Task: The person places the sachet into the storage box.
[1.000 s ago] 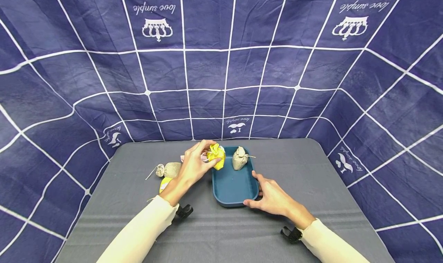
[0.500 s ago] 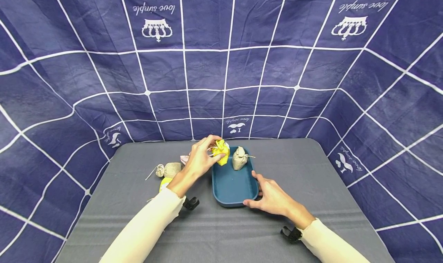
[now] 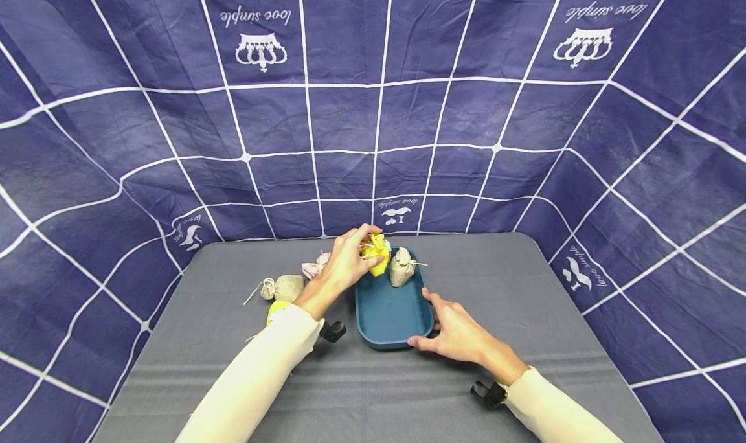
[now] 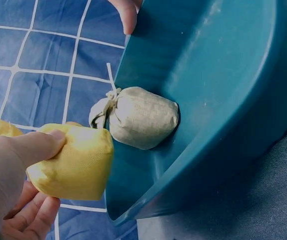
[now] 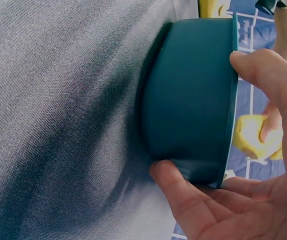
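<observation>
My left hand [image 3: 348, 261] pinches a small yellow drawstring pouch [image 3: 379, 267] between thumb and fingers, over the far left corner of a blue rectangular tray [image 3: 392, 323]. Inside that tray, at its far end, stands a beige drawstring pouch [image 3: 401, 273]. The left wrist view has the yellow pouch [image 4: 81, 165] right beside the beige one [image 4: 143, 119], near the rim. At the tray's near right corner my right hand [image 3: 457, 331] grips the wall. In the right wrist view its thumb lies at the rim and its fingers spread along the tray's side [image 5: 191, 95].
Left of the tray, on the grey table [image 3: 466, 404], lie a second beige pouch [image 3: 289, 287], another yellow pouch [image 3: 277, 309] partly behind my left sleeve, and a pink pouch [image 3: 311, 269] partly behind my left hand. A blue gridded cloth [image 3: 350, 119] hangs behind and at both sides.
My left hand has moved right and slightly away from me with the yellow pouch, uncovering more of the pink pouch. The right hand and tray have stayed put.
</observation>
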Demonstrator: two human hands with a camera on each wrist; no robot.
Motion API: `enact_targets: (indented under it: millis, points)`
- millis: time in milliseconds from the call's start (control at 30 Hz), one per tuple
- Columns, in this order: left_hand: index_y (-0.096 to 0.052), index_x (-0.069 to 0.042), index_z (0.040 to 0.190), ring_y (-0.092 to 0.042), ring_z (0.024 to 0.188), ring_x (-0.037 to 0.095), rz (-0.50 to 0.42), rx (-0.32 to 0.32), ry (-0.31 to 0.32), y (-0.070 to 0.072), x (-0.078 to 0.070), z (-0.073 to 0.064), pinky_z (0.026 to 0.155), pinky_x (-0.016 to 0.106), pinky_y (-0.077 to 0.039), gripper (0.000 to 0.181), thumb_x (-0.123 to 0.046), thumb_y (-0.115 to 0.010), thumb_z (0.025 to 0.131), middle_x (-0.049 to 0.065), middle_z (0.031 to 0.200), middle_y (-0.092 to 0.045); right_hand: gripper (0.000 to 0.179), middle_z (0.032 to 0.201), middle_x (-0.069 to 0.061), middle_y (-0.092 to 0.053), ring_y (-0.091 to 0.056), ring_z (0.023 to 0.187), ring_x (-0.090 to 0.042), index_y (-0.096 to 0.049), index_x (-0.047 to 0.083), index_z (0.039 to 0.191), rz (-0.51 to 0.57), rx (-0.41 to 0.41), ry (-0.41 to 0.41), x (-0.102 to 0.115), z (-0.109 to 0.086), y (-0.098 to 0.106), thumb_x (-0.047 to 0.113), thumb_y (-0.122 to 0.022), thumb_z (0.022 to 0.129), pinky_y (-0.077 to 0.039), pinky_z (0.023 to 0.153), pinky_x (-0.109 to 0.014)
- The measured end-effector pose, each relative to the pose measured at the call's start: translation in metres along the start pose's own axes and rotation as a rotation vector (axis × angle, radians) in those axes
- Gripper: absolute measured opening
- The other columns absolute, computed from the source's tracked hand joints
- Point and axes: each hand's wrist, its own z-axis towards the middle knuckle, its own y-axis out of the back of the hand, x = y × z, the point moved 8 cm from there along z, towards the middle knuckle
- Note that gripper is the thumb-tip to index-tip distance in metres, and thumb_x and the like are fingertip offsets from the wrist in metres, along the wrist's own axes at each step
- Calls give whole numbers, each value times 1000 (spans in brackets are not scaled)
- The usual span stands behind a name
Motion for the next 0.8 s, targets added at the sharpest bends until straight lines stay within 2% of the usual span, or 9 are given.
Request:
enact_targets:
  millis: [133, 300, 533, 633, 700, 800]
  points:
    - [-75, -9, 139, -81, 104, 38, 23, 15, 16, -4, 1, 2, 94, 53, -70, 57, -7, -101, 89, 21, 113, -80, 115, 176, -32, -54, -89, 110, -29, -41, -13, 170, -7, 2, 0, 0, 0, 0, 46, -100, 91, -72, 93, -32]
    - [-75, -11, 141, -79, 106, 36, 47, 42, 44, -10, 5, 2, 96, 52, -68, 57, -9, -100, 90, 19, 113, -80, 115, 175, -32, -54, -89, 110, -29, -42, -13, 170, -8, -2, 7, 1, 0, 0, 46, -100, 91, -72, 92, -32]
    - [-74, -14, 142, -79, 104, 34, 68, 56, 45, -19, 11, 3, 94, 50, -66, 59, -10, -100, 90, 16, 111, -81, 116, 174, -34, -54, -88, 111, -29, -41, -15, 170, -3, -4, 14, 0, 0, 0, 45, -101, 91, -72, 92, -33]
    - [-71, -13, 147, -77, 105, 35, 67, 71, 41, -24, 14, 3, 95, 52, -66, 66, -10, -101, 88, 16, 112, -79, 116, 175, -33, -54, -88, 110, -29, -41, -15, 170, -4, -2, 11, 0, -1, 0, 46, -101, 91, -72, 92, -34]
    - [-68, -17, 153, -77, 110, 31, 74, 80, 6, -34, 32, 5, 100, 48, -66, 74, -19, -104, 88, 13, 117, -79, 116, 175, -33, -54, -89, 109, -29, -41, -14, 170, -8, 0, 9, 0, 0, -1, 47, -100, 91, -72, 92, -34]
    - [-65, -15, 157, -77, 120, 35, 91, 122, 13, -39, 33, 3, 107, 51, -66, 82, -20, -105, 86, 19, 130, -78, 116, 175, -34, -53, -89, 109, -29, -41, -14, 170, -3, 1, 13, 0, 0, -1, 46, -100, 91, -73, 92, -35]
